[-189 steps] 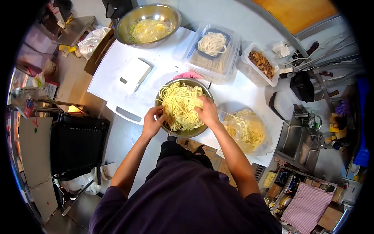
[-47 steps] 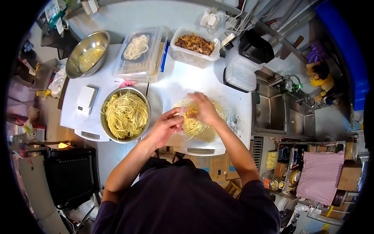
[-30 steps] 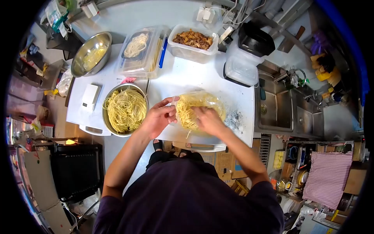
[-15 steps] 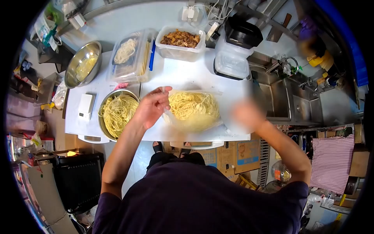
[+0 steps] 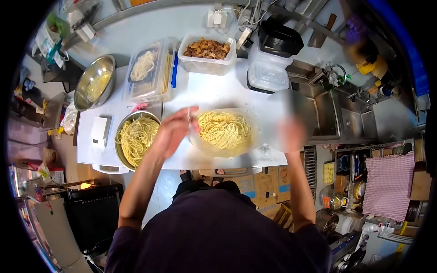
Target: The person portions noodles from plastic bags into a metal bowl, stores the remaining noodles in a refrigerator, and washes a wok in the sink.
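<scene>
A clear plastic bag [image 5: 253, 142] of yellow noodles [image 5: 226, 130] lies on the white table in front of me. At its left edge is my left hand [image 5: 170, 132], with thumb and fingers closed on a bit of the clear plastic. Off to the bag's right, my right hand [image 5: 292, 135] is raised and apart from it, near the sink side; blur hides its fingers. A metal bowl [image 5: 119, 152] heaped with more yellow noodles [image 5: 137, 137] stands just left of my left forearm.
Along the back sit a steel bowl [image 5: 109, 86], a lidded plastic box [image 5: 129, 93], a blue pen-like stick [image 5: 174, 73] and a tub of brown chopped food [image 5: 207, 66]. Stacked containers [image 5: 268, 77] stand beside the steel sink [image 5: 325, 116]. A small white scale [image 5: 100, 128] is at left.
My right hand stays right of the bag, its forearm swung inward and now more upright. My left hand is slightly lower, still at the bag's left edge. The noodles show more plainly.
</scene>
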Demonstrator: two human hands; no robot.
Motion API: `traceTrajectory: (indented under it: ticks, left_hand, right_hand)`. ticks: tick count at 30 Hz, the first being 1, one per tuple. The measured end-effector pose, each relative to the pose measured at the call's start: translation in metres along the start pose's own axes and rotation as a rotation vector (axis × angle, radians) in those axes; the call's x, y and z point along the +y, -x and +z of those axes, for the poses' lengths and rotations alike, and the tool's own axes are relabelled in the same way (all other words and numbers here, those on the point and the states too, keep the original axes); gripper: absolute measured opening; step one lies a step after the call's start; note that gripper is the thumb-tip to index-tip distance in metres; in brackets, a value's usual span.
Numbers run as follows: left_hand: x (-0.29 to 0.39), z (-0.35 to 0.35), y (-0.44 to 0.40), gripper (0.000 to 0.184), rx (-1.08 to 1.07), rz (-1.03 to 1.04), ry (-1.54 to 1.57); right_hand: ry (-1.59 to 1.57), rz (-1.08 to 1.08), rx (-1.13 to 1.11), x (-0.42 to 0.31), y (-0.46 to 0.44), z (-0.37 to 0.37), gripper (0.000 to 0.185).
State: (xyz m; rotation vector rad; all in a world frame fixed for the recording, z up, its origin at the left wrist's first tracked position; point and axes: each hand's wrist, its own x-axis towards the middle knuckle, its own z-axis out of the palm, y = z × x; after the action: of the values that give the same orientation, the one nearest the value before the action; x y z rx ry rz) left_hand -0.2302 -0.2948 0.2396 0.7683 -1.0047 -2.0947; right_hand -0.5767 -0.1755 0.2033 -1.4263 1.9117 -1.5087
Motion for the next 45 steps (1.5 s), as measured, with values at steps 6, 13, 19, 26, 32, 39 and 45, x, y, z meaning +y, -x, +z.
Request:
traceTrajectory:
  ticks: [6, 13, 19, 26, 32, 39, 45]
  left_hand:
    - [0.036, 0.016, -0.051, 0.046, -0.048, 0.096, -0.039]
    - [-0.020, 0.019, -0.066, 0.040, -0.233, -0.122, -0.175]
    - [-0.075, 0.042, -0.088, 0.029, -0.210, 0.010, -0.546]
    - [-0.143, -0.110, -0.149, 0.022, 0.706, 0.131, -0.597]
    - [-0.113, -0.060, -0.086, 0.013, 0.334, 0.095, -0.578]
    - [-0.178, -0.135, -0.128, 0.011, 0.074, -0.002, 1.117]
    - [-0.102, -0.006, -0.084, 0.046, -0.055, -0.092, 0.089]
  right_hand:
    - [-0.688, 0.495, -0.043, -0.046, -0.041, 0.015, 0.040]
    - [-0.788, 0.665, -0.510, -0.028, -0.045, 0.083, 0.051]
    - [-0.254, 0.421, -0.780, -0.025, -0.062, 0.111, 0.025]
    - [0.426, -0.073, -0.387, 0.122, -0.016, 0.083, 0.009]
    - [-0.216, 0.197, -0.384, 0.096, -0.024, 0.089, 0.007]
    - [-1.770, 0.946, -0.256, 0.201, 0.006, 0.105, 0.002]
    - [-0.910, 0.640, -0.450, 0.061, -0.045, 0.107, 0.040]
